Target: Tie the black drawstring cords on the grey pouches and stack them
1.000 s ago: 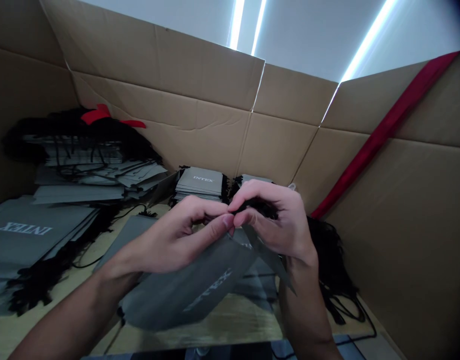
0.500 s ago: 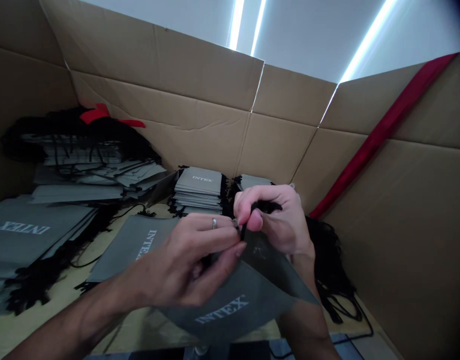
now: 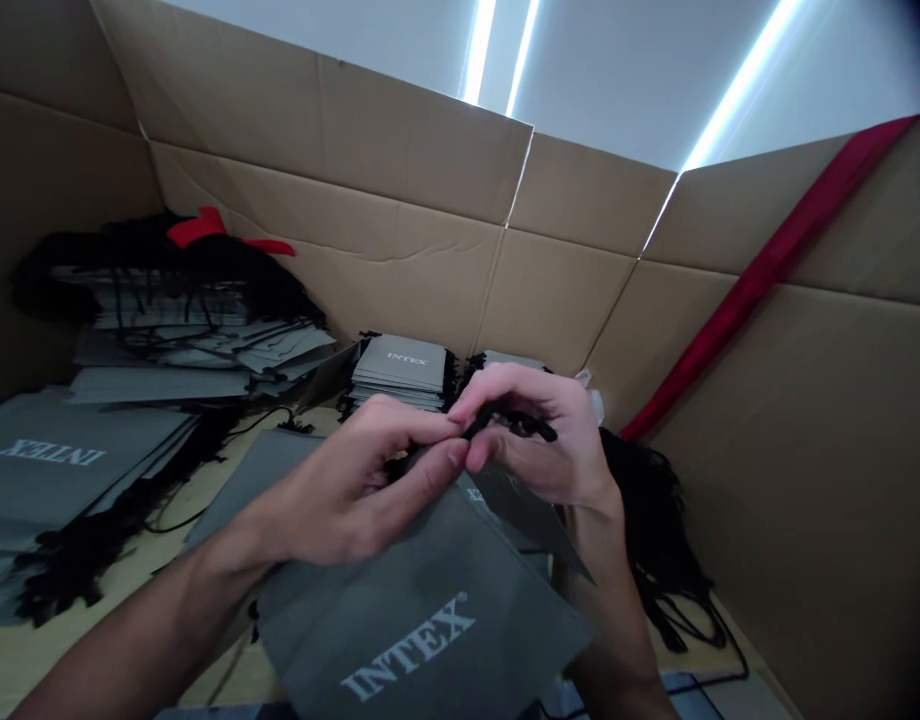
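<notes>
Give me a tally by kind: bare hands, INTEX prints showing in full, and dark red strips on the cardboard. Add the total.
Bare hands: 2 (left hand, right hand)
Full INTEX prints: 3 (held pouch, near-left stack, back-middle stack)
Dark red strip: 1
Total: 6

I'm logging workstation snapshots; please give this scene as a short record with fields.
Left hand: pinching the black cord
Right hand: curled about the same cord
Grey INTEX pouch: hanging below both hands
Far stack: grey, INTEX-printed on top, before the cardboard wall
Black cord heap: right of the right hand
Red strip: slanting along the cardboard
</notes>
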Demonstrator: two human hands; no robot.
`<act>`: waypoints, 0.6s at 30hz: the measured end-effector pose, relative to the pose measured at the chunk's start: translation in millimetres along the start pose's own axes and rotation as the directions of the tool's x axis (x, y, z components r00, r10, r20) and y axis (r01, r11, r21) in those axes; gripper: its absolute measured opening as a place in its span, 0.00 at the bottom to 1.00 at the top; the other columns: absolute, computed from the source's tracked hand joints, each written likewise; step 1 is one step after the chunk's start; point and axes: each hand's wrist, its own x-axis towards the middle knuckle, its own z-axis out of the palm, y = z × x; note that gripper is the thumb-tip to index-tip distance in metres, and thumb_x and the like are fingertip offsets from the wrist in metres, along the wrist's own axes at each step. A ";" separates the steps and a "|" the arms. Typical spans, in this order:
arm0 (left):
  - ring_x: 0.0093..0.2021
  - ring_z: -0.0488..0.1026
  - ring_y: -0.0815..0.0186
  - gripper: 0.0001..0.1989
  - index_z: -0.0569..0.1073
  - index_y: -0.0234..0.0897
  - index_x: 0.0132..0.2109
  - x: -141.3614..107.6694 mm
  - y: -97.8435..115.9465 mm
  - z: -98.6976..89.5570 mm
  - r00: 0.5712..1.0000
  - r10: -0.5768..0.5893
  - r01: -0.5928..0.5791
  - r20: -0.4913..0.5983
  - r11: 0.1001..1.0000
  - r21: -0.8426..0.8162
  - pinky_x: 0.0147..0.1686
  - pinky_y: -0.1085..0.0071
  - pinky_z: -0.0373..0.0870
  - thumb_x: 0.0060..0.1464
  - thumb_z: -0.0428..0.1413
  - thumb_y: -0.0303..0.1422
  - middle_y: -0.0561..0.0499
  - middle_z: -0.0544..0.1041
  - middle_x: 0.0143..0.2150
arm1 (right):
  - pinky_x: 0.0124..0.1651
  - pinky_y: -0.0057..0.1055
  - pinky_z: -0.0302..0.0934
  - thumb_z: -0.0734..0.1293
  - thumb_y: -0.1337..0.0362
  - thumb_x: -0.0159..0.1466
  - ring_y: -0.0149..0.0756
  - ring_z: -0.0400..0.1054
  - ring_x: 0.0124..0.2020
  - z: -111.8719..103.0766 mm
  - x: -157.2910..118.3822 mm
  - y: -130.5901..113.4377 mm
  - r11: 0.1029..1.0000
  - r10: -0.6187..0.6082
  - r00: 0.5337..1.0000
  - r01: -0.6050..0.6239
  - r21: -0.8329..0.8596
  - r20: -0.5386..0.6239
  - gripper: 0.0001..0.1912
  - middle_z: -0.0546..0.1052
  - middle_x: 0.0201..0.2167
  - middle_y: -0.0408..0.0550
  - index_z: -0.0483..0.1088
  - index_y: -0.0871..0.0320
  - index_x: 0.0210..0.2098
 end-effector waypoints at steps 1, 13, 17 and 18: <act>0.25 0.54 0.74 0.14 0.72 0.37 0.37 -0.4 0.2 0.2 1.000 -0.010 0.010 0.003 1.000 0.008 0.25 0.73 0.53 0.76 0.51 0.28 0.59 0.58 0.26 | 0.36 0.31 0.72 0.86 0.56 0.61 0.36 0.77 0.33 0.0 0.3 1.5 1.000 -0.027 1.000 0.027 -0.001 -0.006 0.13 0.83 0.33 0.46 0.86 0.53 0.39; 0.25 0.55 0.74 0.17 0.59 0.38 0.32 -2.4 15.9 14.0 0.998 0.055 -0.051 -0.023 0.988 0.144 0.27 0.71 0.53 0.72 0.51 0.24 0.59 0.57 0.24 | 0.34 0.30 0.67 0.83 0.52 0.65 0.34 0.74 0.30 -0.3 -4.5 0.9 0.996 0.011 1.000 -0.011 0.091 0.003 0.15 0.82 0.28 0.45 0.85 0.56 0.34; 0.26 0.55 0.73 0.17 0.60 0.38 0.32 -3.2 11.6 10.7 0.996 0.088 -0.084 -0.019 0.984 0.155 0.28 0.70 0.54 0.73 0.51 0.24 0.59 0.59 0.25 | 0.33 0.31 0.65 0.85 0.46 0.61 0.34 0.72 0.28 3.5 -0.3 0.1 0.991 0.051 0.998 -0.046 0.125 -0.041 0.21 0.80 0.26 0.45 0.83 0.58 0.32; 0.26 0.55 0.72 0.16 0.61 0.38 0.33 -3.1 8.7 8.3 0.997 0.073 -0.070 -0.017 0.985 0.156 0.28 0.70 0.54 0.73 0.51 0.25 0.58 0.59 0.26 | 0.33 0.31 0.66 0.85 0.45 0.60 0.34 0.72 0.28 3.9 1.2 -0.5 0.992 0.066 0.997 -0.060 0.110 -0.050 0.22 0.80 0.26 0.45 0.83 0.58 0.32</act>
